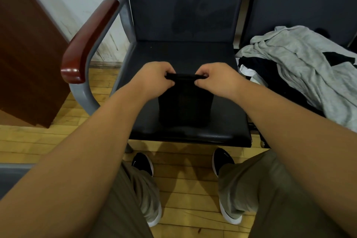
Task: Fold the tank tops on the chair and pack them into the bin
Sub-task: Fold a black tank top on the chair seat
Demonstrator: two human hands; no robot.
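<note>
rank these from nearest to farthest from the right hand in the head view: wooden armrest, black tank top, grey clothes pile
1. black tank top: pinched in the grip of the right hand, centre.
2. grey clothes pile: lying just to the right.
3. wooden armrest: far left, past the left hand.

Left hand [154,78], right hand [217,79] on tank top [185,106]

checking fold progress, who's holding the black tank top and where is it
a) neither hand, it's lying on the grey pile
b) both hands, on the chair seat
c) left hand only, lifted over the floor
B: the left hand and the right hand each pinch the far edge of the black tank top, which lies folded on the chair seat.
</note>
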